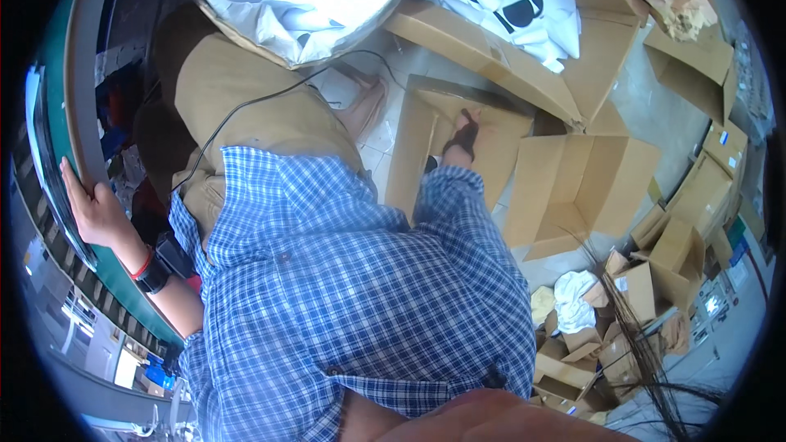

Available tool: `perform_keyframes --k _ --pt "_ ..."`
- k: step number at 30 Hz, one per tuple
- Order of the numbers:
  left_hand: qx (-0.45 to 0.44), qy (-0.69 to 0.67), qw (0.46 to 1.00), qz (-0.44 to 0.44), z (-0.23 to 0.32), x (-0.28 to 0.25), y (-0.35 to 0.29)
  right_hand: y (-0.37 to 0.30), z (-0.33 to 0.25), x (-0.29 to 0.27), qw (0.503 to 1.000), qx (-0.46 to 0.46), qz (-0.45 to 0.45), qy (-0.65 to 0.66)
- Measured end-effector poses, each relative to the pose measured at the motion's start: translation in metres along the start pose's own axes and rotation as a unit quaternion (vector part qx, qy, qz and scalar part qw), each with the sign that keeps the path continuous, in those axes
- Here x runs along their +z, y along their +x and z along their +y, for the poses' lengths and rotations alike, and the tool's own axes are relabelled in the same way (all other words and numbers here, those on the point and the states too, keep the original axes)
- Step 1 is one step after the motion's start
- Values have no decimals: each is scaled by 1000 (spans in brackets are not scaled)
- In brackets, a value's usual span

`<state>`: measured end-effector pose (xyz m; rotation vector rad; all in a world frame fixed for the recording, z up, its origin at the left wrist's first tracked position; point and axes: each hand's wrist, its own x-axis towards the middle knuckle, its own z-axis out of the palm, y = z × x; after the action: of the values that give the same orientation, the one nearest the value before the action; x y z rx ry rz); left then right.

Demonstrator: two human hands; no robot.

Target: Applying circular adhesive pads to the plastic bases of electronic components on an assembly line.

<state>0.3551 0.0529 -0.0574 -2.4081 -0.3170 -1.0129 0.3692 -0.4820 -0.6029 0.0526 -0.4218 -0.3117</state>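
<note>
My left hand [97, 214], with a red cord and a dark watch at its wrist, is at the green-topped bench on the left. Its fingers are stretched out with the thumb apart, lying against the edge of a thin, glossy, dark-edged flat sheet [56, 184]. On the other side, my right arm reaches down from its rolled plaid sleeve. My right hand [468, 124] is low over a cardboard piece [503, 141] on the floor. Something dark shows around that hand; its fingers are too small and shadowed to make out.
A lined round container [286, 51] stands ahead, beside a carton [524, 74] with white sheets bearing black circles [520, 12]. An opened carton [565, 188] is to the right, and several torn boxes [647, 290] are piled beyond. A dark cable [270, 98] crosses my lap.
</note>
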Motion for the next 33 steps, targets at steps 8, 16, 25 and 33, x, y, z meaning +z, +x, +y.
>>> perform_keyframes --k 8,16,25,33 --pt "37 -34 997 59 26 -8 0 -7 -39 6 950 -86 295 60" --pt "124 8 990 64 90 -34 24 -42 -57 -14 772 -163 600 131" --pt "-2 68 997 -23 33 6 -10 -84 -64 45 753 -121 645 43" --pt "-173 89 959 -205 -11 42 -48 -120 -102 86 753 -76 651 -58"
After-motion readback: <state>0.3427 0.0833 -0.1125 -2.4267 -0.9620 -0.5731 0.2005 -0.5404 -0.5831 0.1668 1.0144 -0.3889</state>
